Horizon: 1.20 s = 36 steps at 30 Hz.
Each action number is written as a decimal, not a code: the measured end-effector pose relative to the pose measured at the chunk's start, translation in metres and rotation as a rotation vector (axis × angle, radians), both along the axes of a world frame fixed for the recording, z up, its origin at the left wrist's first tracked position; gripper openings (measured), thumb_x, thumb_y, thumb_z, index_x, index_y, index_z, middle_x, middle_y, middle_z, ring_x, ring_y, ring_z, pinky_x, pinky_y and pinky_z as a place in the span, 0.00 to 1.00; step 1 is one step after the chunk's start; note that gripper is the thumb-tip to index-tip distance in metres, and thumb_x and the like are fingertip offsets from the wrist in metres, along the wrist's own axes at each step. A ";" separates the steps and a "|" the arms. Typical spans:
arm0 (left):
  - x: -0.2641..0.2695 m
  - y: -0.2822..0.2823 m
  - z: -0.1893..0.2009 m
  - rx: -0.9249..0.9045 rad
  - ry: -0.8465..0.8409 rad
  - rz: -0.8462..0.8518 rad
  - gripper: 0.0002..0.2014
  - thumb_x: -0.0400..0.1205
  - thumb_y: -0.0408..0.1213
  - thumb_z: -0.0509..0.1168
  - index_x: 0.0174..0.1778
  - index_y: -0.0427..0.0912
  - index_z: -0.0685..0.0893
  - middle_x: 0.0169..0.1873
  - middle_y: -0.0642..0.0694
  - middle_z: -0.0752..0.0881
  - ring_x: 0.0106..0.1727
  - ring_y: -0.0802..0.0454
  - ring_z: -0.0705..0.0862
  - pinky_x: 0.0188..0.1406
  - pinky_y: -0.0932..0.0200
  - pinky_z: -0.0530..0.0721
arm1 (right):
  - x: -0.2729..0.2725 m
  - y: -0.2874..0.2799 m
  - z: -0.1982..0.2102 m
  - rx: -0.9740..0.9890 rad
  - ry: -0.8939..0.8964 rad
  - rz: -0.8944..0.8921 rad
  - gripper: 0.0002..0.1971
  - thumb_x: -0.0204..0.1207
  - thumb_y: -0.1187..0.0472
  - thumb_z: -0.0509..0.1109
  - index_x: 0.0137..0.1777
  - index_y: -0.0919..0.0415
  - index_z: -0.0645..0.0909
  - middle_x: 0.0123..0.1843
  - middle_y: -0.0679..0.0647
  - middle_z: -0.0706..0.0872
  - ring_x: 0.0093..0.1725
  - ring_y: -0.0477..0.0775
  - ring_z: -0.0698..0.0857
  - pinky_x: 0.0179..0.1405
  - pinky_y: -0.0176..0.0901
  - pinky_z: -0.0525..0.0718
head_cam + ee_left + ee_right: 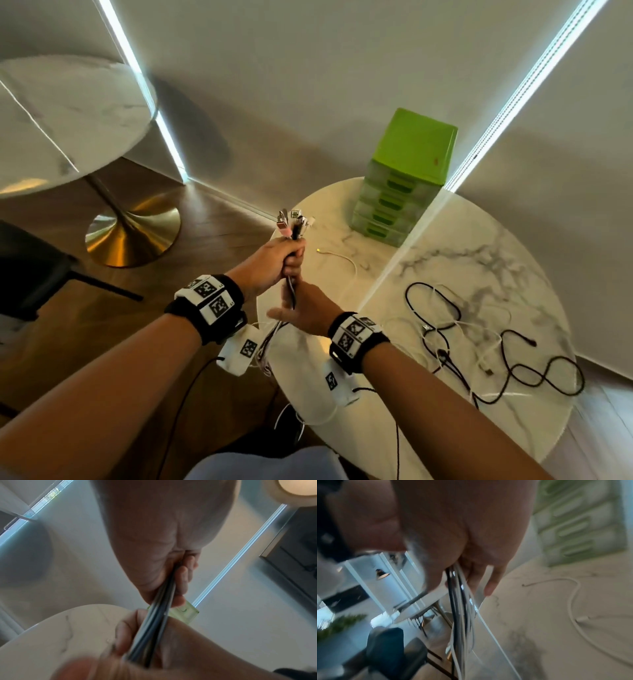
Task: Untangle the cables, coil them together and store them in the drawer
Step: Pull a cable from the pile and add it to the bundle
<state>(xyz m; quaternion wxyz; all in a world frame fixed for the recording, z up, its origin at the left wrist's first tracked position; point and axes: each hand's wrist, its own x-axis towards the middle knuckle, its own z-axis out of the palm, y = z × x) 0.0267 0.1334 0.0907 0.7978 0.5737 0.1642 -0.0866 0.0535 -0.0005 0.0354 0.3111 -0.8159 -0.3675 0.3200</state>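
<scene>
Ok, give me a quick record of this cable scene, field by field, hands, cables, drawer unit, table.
left hand: grips the cable bundle in a fist, plug ends sticking out above it
right hand: just below the left, fingers curled loosely round the same bundle
bundle tails: hang down off the near table edge
loose cables: black and white, tangled on the marble table, right side
single white cable: lies apart, near the drawers
green drawer unit: far side of the table, all drawers look closed
</scene>
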 end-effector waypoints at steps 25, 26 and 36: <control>0.025 -0.043 -0.056 0.314 0.148 0.039 0.17 0.92 0.38 0.55 0.35 0.45 0.69 0.22 0.58 0.68 0.28 0.57 0.65 0.39 0.56 0.72 | 0.060 -0.113 -0.085 -0.419 0.193 -0.164 0.16 0.82 0.48 0.64 0.52 0.61 0.85 0.50 0.57 0.91 0.51 0.59 0.87 0.55 0.51 0.82; 0.026 -0.045 -0.057 0.306 0.153 0.046 0.17 0.92 0.38 0.55 0.35 0.46 0.69 0.23 0.58 0.67 0.28 0.57 0.65 0.38 0.57 0.71 | 0.057 -0.116 -0.085 -0.402 0.216 -0.161 0.14 0.81 0.49 0.66 0.52 0.59 0.85 0.50 0.55 0.91 0.51 0.57 0.88 0.56 0.50 0.83; 0.051 -0.085 -0.051 0.028 0.108 0.049 0.15 0.91 0.38 0.51 0.36 0.50 0.65 0.27 0.53 0.62 0.26 0.57 0.57 0.35 0.52 0.51 | 0.075 -0.133 0.010 0.343 0.115 -0.791 0.08 0.87 0.53 0.66 0.60 0.49 0.85 0.30 0.45 0.78 0.25 0.47 0.78 0.26 0.42 0.80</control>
